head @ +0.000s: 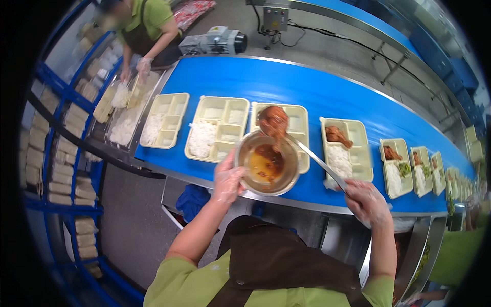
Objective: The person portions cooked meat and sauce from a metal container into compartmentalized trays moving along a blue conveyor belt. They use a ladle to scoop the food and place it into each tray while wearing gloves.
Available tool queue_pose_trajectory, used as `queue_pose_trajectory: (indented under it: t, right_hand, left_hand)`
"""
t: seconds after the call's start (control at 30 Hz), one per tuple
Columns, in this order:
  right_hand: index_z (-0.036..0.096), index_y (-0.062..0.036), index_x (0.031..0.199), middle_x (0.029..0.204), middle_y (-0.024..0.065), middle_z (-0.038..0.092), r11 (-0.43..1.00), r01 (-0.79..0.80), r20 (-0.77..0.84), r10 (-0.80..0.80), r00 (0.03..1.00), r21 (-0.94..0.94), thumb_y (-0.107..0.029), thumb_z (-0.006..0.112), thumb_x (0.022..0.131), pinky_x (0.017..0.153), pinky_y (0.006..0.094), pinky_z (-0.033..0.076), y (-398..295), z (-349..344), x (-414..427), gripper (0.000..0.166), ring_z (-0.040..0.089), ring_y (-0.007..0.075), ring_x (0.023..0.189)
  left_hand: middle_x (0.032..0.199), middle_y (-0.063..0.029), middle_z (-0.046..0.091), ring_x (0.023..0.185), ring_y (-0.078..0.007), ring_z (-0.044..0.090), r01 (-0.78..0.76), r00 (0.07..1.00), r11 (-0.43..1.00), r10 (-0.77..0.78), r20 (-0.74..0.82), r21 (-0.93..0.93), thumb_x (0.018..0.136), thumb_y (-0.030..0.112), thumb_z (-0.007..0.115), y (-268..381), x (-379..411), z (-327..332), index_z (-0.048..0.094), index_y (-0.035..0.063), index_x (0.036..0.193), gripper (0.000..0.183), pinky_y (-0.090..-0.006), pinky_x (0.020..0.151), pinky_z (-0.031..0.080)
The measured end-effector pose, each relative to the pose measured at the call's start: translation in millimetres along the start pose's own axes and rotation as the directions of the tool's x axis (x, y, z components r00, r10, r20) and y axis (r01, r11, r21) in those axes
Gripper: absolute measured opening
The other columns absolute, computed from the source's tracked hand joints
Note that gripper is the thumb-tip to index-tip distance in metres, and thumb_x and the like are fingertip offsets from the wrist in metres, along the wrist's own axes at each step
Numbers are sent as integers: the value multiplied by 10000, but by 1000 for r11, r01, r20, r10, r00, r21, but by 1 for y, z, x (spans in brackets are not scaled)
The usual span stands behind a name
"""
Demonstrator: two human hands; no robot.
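Observation:
My left hand [229, 179], in a clear plastic glove, grips the side of a steel bowl [294, 169]. Oily brown-orange sauce [264, 165] lies in the bowl. My gloved right hand [366, 201] is closed around the handle of a long metal ladle [320, 163]. Blurred brown-red meat pieces [273, 121] sit at the ladle's head, over the bowl's far rim. Beneath them is a cream compartment tray [300, 119], partly hidden by the bowl and meat. To its right, another tray [358, 132] holds meat and white rice [339, 161].
Trays with rice [202, 139] stand left on the blue conveyor belt [230, 76]; several filled trays [397, 169] line its right. A co-worker's gloved hands [144, 67] are over a rice bin [124, 128]. A motor [215, 40] sits behind the belt, and a blue rack [63, 209] stands left.

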State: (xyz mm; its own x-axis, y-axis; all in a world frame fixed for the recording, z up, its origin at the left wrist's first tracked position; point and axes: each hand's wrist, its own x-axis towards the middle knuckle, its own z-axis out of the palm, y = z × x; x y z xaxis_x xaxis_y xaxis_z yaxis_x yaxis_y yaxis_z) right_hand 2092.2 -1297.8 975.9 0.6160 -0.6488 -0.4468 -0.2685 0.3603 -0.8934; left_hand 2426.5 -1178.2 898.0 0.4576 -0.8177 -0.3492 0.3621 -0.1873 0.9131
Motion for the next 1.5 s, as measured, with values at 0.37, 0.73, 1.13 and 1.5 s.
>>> queue_pose_trajectory:
  t: [0.37,0.73,1.13,1.5]
  right_hand:
    - [634,-49,1190,633,-19,485,963,-203,122,226,966,-176,-185,505,960,399,239,304,-32,151,220,297,408,65,460]
    - [523,-23,1274,841,266,627,232,429,219,-599,770,-873,-19,516,911,701,544,479,37,182,212,363,632,441,774]
    - [559,8,1277,823,146,618,821,244,-83,-331,940,-516,-145,528,989,709,403,498,46,166,167,327,614,276,748]
    - [542,-9,1286,646,-30,439,955,-125,30,122,992,270,-126,467,1020,392,207,260,40,189,156,300,332,55,453]
  left_hand:
    - [905,-61,687,386,-53,452,-196,885,980,159,-438,-39,725,-21,543,41,-7,-160,517,93,1458,742,-191,321,365]
    - [783,-58,620,395,-85,414,-211,855,971,241,-459,116,801,-55,507,75,75,-205,483,108,1497,715,-241,324,312]
    - [1149,-83,703,734,-118,641,-420,843,863,486,-231,281,787,-51,513,75,182,-196,520,59,1462,684,-257,660,533]
    - [1383,-124,630,1130,-180,651,-431,778,669,616,-126,606,783,12,533,86,185,-165,537,65,1446,665,-273,964,482]
